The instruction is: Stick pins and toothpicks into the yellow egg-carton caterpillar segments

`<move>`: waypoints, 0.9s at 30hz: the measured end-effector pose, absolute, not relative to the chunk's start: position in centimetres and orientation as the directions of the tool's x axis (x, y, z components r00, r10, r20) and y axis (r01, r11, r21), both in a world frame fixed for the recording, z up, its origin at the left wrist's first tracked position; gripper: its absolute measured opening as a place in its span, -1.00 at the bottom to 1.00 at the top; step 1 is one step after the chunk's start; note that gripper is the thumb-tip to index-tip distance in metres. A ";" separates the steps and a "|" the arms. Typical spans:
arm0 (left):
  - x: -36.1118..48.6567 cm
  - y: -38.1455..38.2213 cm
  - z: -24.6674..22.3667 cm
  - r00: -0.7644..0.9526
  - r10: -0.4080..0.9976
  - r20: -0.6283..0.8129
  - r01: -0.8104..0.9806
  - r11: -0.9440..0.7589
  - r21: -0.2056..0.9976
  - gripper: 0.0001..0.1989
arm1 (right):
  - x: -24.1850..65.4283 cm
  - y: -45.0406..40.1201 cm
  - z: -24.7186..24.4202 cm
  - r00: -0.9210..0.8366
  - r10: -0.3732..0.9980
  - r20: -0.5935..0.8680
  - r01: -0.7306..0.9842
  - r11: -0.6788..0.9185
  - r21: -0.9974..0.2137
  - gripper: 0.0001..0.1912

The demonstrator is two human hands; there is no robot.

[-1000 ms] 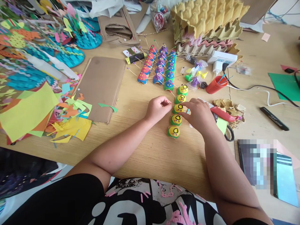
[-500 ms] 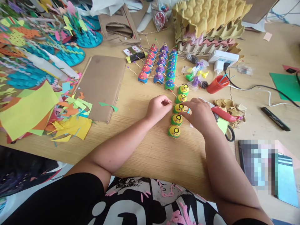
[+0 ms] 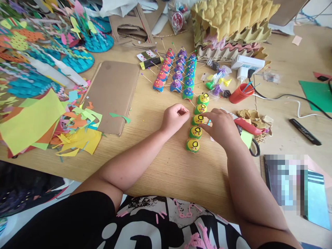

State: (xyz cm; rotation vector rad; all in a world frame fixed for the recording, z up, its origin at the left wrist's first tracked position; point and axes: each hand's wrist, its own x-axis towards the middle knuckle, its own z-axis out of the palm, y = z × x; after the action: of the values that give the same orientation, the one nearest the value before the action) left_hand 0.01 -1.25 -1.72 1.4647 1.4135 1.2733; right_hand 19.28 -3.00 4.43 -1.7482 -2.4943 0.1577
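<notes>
A row of yellow-and-green painted egg-carton cups (image 3: 195, 132), with smiling faces and black rings on top, runs toward me on the table. My right hand (image 3: 220, 125) is closed at the row's middle, its thumb and fingertips on the right side of one cup. Just left of the row, my left hand (image 3: 175, 119) is pinched; whatever its fingers hold, if anything, is too small to name. Beyond stand a red-and-blue row (image 3: 163, 75), a purple-and-blue row (image 3: 176, 75) and a blue-and-green row (image 3: 189, 82), with thin sticks poking out of their sides.
On the left lie a cardboard sheet (image 3: 111, 93), paper scraps (image 3: 75, 129) and blue woven pieces (image 3: 97, 41). Egg trays (image 3: 230, 20) are stacked at the back. To the right are a red cup (image 3: 240, 94), a power strip (image 3: 247, 63), cables and a black cutter (image 3: 304, 131).
My left hand has drawn back slightly to the left, away from the yellow-and-green row. My right hand stays at the same cup.
</notes>
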 end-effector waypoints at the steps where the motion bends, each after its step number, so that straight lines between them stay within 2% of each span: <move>1: 0.0 -1.3 -1.7 -0.086 0.982 0.166 0.271 -0.138 0.953 -0.89 | 19.3 -3.0 4.4 -0.340 0.940 0.014 0.931 0.339 -0.136 -0.68; 22: 0.2 -1.6 -2.2 -0.009 0.988 0.156 0.254 -0.149 0.956 -0.92 | 19.3 -3.0 4.4 -0.341 0.940 0.026 0.928 0.341 -0.152 -0.70; 27: 0.1 -1.4 -1.8 -0.061 0.988 0.141 0.252 -0.122 0.960 -0.90 | 19.2 -2.9 4.6 -0.334 0.942 0.003 0.932 0.331 -0.148 -0.67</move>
State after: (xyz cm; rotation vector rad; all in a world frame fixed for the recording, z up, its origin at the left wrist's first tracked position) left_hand 0.11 -1.36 -1.85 1.4574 1.3885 1.2392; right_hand 19.19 -2.94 4.55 -1.7580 -2.4901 0.1819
